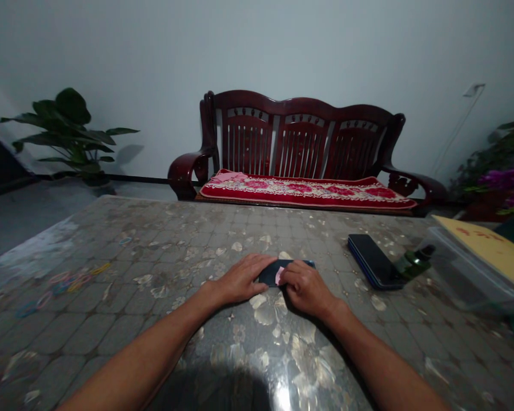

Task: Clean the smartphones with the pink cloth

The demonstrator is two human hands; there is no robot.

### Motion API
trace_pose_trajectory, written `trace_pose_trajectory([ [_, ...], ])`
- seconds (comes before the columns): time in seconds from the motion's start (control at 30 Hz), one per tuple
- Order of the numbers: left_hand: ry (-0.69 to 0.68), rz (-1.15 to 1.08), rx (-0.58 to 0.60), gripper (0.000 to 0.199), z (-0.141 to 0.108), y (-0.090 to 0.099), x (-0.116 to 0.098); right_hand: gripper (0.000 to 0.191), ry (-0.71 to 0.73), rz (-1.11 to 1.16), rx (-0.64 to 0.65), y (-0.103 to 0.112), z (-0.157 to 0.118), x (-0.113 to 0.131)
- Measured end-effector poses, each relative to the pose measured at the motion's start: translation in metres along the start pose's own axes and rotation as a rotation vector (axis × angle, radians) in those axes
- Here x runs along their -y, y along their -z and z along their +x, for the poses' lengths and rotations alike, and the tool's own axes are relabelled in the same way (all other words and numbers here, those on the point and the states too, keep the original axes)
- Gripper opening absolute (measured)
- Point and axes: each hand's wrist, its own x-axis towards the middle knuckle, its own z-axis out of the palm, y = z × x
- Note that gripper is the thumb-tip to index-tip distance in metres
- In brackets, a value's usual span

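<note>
A dark, flat, phone-shaped slab (268, 274) lies on the patterned table between my two hands. My left hand (242, 278) grips its left end, fingers along the far edge and thumb at the near edge. Bunched over the slab's right part, my right hand (308, 286) has its fingers closed on a small pink piece of cloth or paper (279, 275). That pink piece touches the slab's top face. Most of it is hidden under my fingers, and the slab's right part is partly covered too.
Right of my hands lie stacked phones (374, 260), a green bottle (415, 262) and a clear plastic box (466, 279) with a yellow sheet (488, 245) on top. Colourful rubber bands (79, 279) are scattered on the left of the table (124, 325). Beyond stands a wooden bench (304, 142).
</note>
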Motion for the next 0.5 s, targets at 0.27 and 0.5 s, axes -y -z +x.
trace_pose_trajectory([
  [0.27,0.016,0.118,-0.032,0.062,0.002,0.005,-0.019,0.029,-0.120,-0.082,-0.074,0.011,-0.004,-0.012],
  [0.5,0.213,0.214,-0.135,0.052,-0.001,-0.011,-0.032,0.031,-0.117,-0.015,-0.266,0.014,-0.005,-0.023],
])
